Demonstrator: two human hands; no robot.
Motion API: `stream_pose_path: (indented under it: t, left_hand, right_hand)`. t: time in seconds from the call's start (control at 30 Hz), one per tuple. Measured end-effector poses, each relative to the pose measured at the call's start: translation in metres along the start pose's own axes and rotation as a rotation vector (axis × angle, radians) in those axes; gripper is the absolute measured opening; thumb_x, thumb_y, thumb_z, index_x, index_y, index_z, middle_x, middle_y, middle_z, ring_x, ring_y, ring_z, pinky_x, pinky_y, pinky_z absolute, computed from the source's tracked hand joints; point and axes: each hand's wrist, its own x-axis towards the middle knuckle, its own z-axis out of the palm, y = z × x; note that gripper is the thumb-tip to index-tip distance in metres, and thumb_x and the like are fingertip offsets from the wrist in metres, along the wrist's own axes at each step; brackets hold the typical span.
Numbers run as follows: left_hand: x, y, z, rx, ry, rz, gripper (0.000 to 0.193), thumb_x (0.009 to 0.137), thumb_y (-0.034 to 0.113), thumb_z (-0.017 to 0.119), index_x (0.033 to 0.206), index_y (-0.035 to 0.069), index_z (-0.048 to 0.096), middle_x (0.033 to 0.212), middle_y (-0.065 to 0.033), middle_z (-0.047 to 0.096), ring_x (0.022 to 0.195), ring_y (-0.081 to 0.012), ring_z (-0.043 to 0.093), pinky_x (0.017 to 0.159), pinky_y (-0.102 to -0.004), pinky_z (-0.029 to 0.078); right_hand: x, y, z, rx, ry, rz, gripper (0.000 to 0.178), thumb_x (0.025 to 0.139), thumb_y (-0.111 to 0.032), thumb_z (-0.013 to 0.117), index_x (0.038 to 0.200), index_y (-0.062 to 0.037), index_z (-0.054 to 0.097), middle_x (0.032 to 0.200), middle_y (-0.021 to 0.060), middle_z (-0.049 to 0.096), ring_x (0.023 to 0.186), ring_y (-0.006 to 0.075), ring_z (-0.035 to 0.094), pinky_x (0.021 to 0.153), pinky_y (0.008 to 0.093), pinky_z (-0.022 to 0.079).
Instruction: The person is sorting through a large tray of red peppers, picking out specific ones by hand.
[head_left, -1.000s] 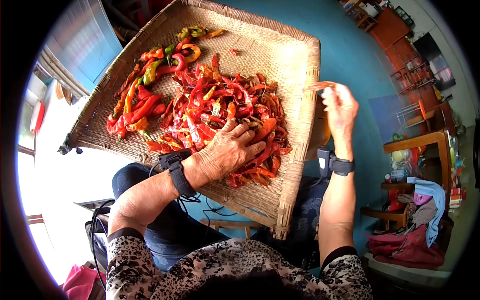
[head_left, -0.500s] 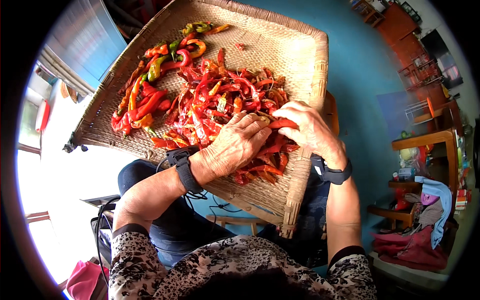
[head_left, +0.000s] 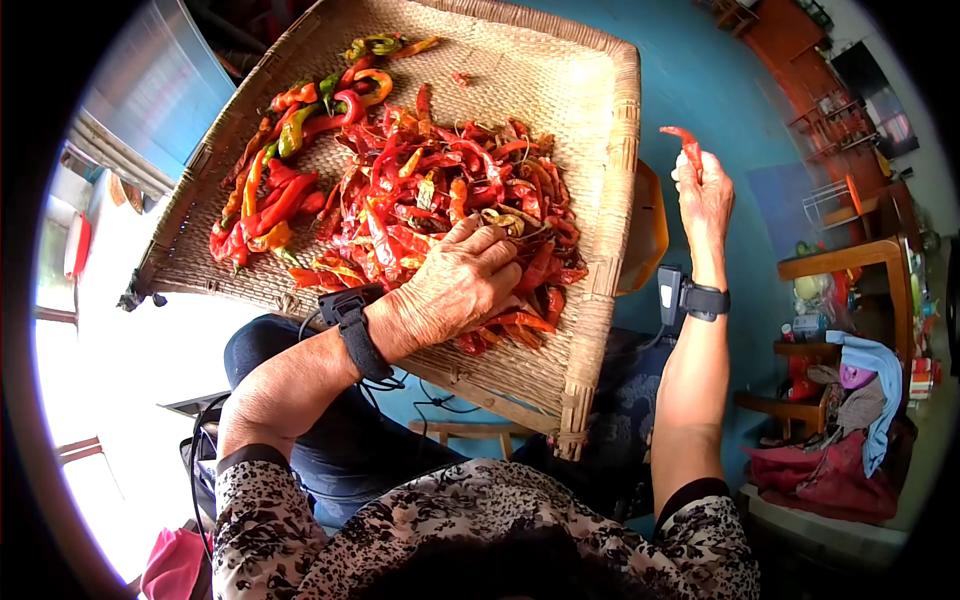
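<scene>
A woven tray [head_left: 590,110] with raised sides tilts over my lap. In its middle lies a heap of wrinkled red dried chilies [head_left: 385,240]. My left hand [head_left: 455,285] rests on the near part of this heap with curled fingers; its fingertips are hidden, and what they grip cannot be seen. Beyond the tray's right side, my right hand [head_left: 705,200] is raised and pinches one red chili [head_left: 688,145], its curved tip pointing up and left. Smoother red, orange and green peppers [head_left: 290,130] form a separate band along the tray's left side.
An orange container [head_left: 648,230] shows partly behind the tray's right edge, above the blue floor [head_left: 690,60]. At right stands a wooden chair [head_left: 850,262] near heaped clothes [head_left: 840,470]. Black cables [head_left: 435,402] hang under the tray, by a low wooden stool [head_left: 470,430].
My right hand has left the heap and moved right and up, past the tray's edge, carrying a red chili. My left hand stays on the heap, its fingers more curled.
</scene>
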Motion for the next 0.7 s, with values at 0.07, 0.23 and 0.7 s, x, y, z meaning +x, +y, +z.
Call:
stream_pose_path:
  t: [0.07, 0.23, 0.7]
  left_hand:
    - [0.000, -0.002, 0.002, 0.007, -0.023, 0.006, 0.026, 0.071, 0.019, 0.073, 0.089, 0.004, 0.063, 0.095, -0.0090, 0.060, 0.101, -0.0266, 0.057, 0.090, -0.0405, 0.046]
    - [0.002, -0.003, -0.001, -0.082, -0.011, -0.075, 0.021, 0.073, 0.007, 0.068, 0.092, 0.004, 0.060, 0.094, -0.0097, 0.061, 0.094, -0.0284, 0.059, 0.086, -0.0404, 0.047]
    - [0.010, -0.021, -0.037, -0.388, 0.261, -0.359, 0.020, 0.090, 0.007, 0.063, 0.109, 0.002, 0.060, 0.094, -0.0131, 0.066, 0.089, -0.0263, 0.066, 0.078, -0.0360, 0.053]
  right_hand:
    - [0.003, 0.013, -0.003, -0.185, -0.182, 0.150, 0.020, 0.092, -0.022, 0.061, 0.098, -0.0028, 0.064, 0.069, 0.0053, 0.062, 0.060, 0.0117, 0.055, 0.059, 0.0302, 0.046]
    - [-0.015, -0.015, 0.008, -0.074, -0.149, -0.183, 0.030, 0.087, -0.018, 0.067, 0.112, -0.0026, 0.063, 0.091, 0.0124, 0.070, 0.075, 0.0154, 0.064, 0.073, 0.0301, 0.052]
    - [-0.055, -0.104, 0.036, 0.165, -0.651, -0.329, 0.008, 0.083, -0.011, 0.071, 0.086, -0.0048, 0.066, 0.074, 0.0057, 0.065, 0.064, 0.0152, 0.060, 0.057, 0.0302, 0.048]
